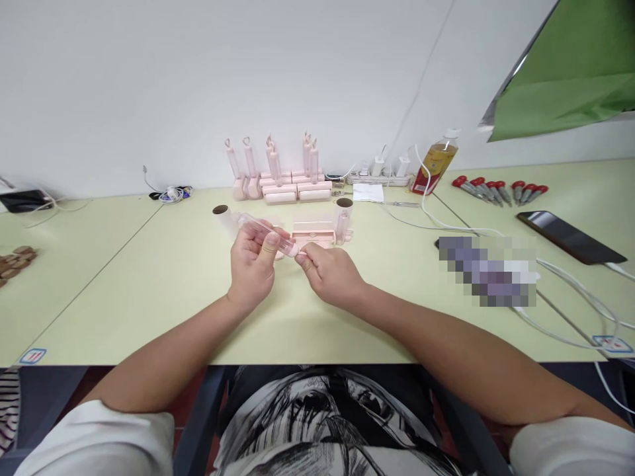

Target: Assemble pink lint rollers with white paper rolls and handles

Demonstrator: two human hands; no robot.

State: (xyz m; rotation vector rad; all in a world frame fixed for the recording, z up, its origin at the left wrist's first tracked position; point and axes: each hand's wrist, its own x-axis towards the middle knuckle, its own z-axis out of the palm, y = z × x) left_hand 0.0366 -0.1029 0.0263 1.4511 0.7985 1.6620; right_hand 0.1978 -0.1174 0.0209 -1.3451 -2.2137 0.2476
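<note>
My left hand (253,264) is wrapped round a clear plastic tube (284,244), which slants down toward the right. At the tube's lower end sits a pale pink cap (292,250). The fingers of my right hand (333,272) pinch at this capped end, and they partly hide what they grip. Just behind my hands lies an open pink case (313,236). A small clear tube (342,227) stands at the case's right side. Two white rolls with brown insides, a left roll (221,213) and a right roll (344,206), stand upright behind my hands.
Pink cases (280,193) with upright capped tubes (313,164) stand by the wall. Right of them are a power strip (380,178), a drink bottle (436,162), several red-capped markers (489,190), a phone (570,237) and trailing white cables. Brown pieces (16,263) lie far left.
</note>
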